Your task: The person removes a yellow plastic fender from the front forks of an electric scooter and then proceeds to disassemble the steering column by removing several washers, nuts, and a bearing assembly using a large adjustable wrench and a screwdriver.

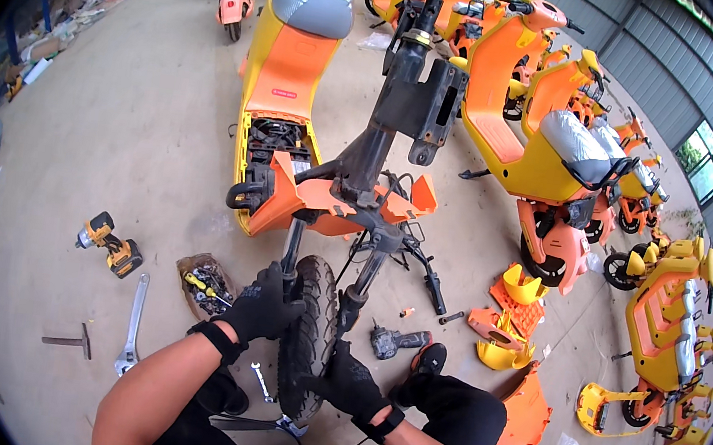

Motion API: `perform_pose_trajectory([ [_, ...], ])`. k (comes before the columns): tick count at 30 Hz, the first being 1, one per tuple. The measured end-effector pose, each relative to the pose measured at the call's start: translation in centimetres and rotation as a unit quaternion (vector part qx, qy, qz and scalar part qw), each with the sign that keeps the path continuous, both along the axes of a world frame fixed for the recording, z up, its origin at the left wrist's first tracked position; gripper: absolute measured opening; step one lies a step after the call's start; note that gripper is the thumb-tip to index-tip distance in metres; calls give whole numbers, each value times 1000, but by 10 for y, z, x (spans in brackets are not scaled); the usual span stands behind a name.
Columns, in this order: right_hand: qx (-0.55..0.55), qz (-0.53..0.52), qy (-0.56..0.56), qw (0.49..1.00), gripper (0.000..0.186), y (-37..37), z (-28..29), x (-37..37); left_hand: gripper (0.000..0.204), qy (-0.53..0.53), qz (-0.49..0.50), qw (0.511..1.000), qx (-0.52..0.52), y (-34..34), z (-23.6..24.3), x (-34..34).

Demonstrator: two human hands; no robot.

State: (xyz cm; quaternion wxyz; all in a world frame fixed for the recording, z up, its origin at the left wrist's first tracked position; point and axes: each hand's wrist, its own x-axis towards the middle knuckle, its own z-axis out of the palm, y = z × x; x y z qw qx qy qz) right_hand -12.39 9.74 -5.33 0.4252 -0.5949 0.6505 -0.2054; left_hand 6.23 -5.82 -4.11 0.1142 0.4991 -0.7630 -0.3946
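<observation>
Grips the front tire (311, 310) from both sides, wearing black gloves. With the left grip (264, 305), closes on the left side of the tire, right beside the left fork leg (292, 246); with the right grip (351, 386), closes on the right side, lower down, with a thumb against the tread. Cannot tell how far the hidden fingers reach around. Holds the tire upright between the left fork leg and the right fork leg (365, 274), below the black steering column (372, 149) and the orange front panel (324, 196). Has the yellow-and-orange scooter body (284, 85) just beyond.

On the floor (116, 149) to the left, has a yellow cordless impact driver (111, 243), an adjustable wrench (136, 316), a T-handle wrench (79, 341) and a tray of small tools (190, 268). Near the left foot, has a small open-end wrench (262, 382). To the right, has a dark power driver (395, 343), a curved orange panel (523, 425) and, farther off, rows of parked scooters (505, 63).
</observation>
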Motion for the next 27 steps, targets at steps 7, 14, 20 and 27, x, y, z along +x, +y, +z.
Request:
perform_pose_trajectory([
  [7, 19, 11, -23, 999, 85, 0, -1, -25, 85, 10, -11, 1000, -26, 4, -3, 3],
  [14, -15, 49, -53, 997, 83, -2, -42, -53, 58, 54, -6, 997, -56, 10, 2, 0],
  [20, -6, 78, -79, 994, 80, -5, -45, -66, 78, 52, -30, 998, 3, 7, 6, 1],
  [27, 39, 58, 32, 997, 81, -3, -16, -46, 85, 11, -14, 1000, -18, 3, -3, 0],
])
